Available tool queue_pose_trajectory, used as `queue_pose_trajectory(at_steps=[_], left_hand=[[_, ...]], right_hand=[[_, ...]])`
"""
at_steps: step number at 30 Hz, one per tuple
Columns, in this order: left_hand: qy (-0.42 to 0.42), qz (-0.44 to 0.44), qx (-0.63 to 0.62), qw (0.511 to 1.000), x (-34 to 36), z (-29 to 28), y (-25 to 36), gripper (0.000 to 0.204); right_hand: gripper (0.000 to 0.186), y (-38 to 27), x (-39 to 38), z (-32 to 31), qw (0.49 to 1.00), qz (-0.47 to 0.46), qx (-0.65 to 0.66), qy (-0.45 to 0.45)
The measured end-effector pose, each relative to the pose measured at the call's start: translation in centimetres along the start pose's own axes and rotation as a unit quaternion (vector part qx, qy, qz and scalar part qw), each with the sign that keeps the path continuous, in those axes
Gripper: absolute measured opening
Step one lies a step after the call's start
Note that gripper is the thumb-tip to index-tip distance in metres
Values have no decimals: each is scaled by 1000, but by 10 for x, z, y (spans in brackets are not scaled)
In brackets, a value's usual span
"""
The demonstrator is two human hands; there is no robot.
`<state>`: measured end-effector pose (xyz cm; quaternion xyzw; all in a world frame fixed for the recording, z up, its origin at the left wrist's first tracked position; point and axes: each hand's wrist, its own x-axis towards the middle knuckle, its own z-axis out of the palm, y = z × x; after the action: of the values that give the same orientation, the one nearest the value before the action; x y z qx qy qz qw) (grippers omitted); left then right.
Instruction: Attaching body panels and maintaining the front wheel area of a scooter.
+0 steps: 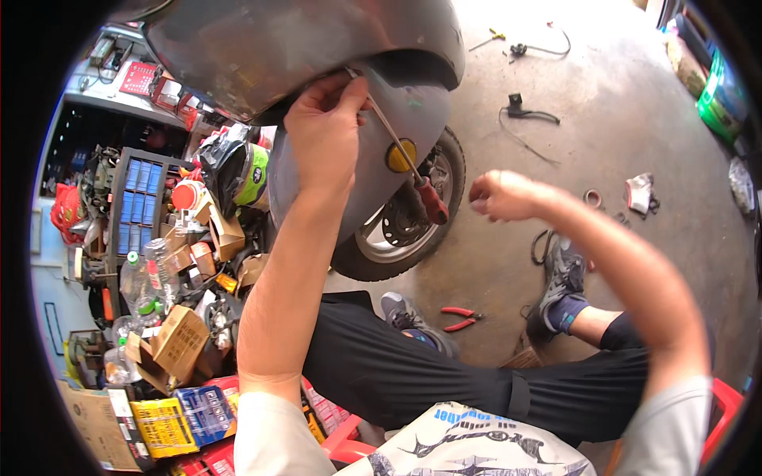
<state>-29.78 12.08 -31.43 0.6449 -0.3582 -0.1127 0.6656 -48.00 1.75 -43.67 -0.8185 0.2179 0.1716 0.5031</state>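
My left hand [324,131] is raised against a grey scooter's front fender [413,111], just under the body panel [278,47]. Its fingers pinch the thin metal shaft of a screwdriver [397,151] close to the tip. The shaft slants down to the right past a yellow round reflector [401,155] and ends in a red handle [433,201]. My right hand [502,195] hovers just right of that handle with its fingers curled in and nothing in them; it looks slightly blurred. The front wheel [397,238] stands on the concrete below both hands.
Red-handled pliers [460,317] lie on the floor by my shoes. Black cables with levers [528,115] and a rag [639,193] lie farther off. Cardboard boxes [178,341], plastic bottles [139,278] and a blue parts rack [139,202] crowd the left. A green crate [718,99] stands at the right.
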Motion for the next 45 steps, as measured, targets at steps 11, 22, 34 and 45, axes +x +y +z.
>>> queue_pose_trajectory(at_steps=[11, 22, 34, 45], left_hand=[[5, -4, -13, 1000, -4, 12, 7, 13], [-28, -104, -214, 971, 1, -7, 11, 19], [25, -68, -197, 978, 6, -5, 5, 30], [5, -30, -190, 981, 6, 0, 4, 31]], right_hand=[[39, 9, 56, 163, 587, -190, 764, 188], [32, 3, 56, 177, 505, -225, 821, 142], [39, -12, 45, 154, 377, -164, 911, 27], [34, 12, 51, 161, 375, -253, 889, -72]])
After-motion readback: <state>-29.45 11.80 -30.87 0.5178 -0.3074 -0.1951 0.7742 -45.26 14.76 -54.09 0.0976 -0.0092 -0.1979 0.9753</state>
